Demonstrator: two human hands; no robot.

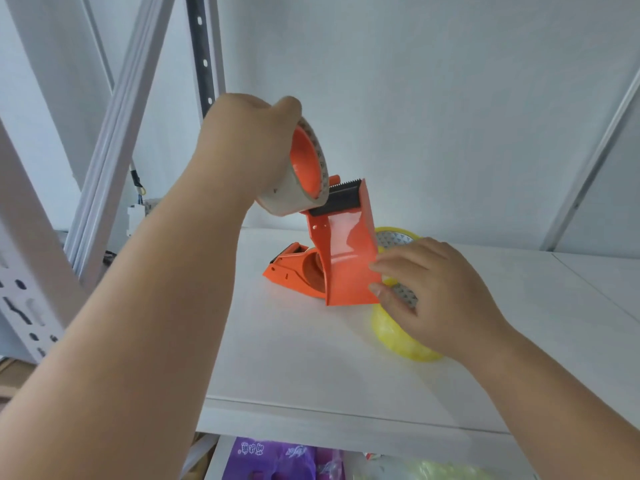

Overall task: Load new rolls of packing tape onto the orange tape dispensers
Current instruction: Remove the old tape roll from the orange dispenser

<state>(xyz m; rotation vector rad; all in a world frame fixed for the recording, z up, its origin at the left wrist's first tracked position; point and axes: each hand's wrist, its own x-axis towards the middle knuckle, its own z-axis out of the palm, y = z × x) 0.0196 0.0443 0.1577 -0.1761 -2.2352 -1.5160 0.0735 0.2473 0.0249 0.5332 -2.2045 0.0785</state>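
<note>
An orange tape dispenser (349,244) is held raised above a white shelf (311,341), tilted with its black toothed blade (341,199) near the top and its flat flap hanging down. The left hand (242,150) is curled around the dispenser's upper end, where a nearly spent roll (294,199) with a pale cardboard core sits on the orange hub; the grip is clenched on that roll, with the thumb over the top edge and the fingers hidden behind. The right hand (426,292) is placed at the lower right edge of the flap, which is pinched between the fingertips and the thumb. The dispenser thus lies between the two hands, with the roll end inside the left grip and the flap end just touching the right fingertips.

Under and behind the right hand, a yellow roll of packing tape (408,341) is seen lying on the shelf, partly hidden by the hand and the flap. A second orange dispenser (294,271) lies on its side on the shelf, just behind the held one. White metal rack posts (114,133) are seen at the left, and purple packets (277,459) on the level below.
</note>
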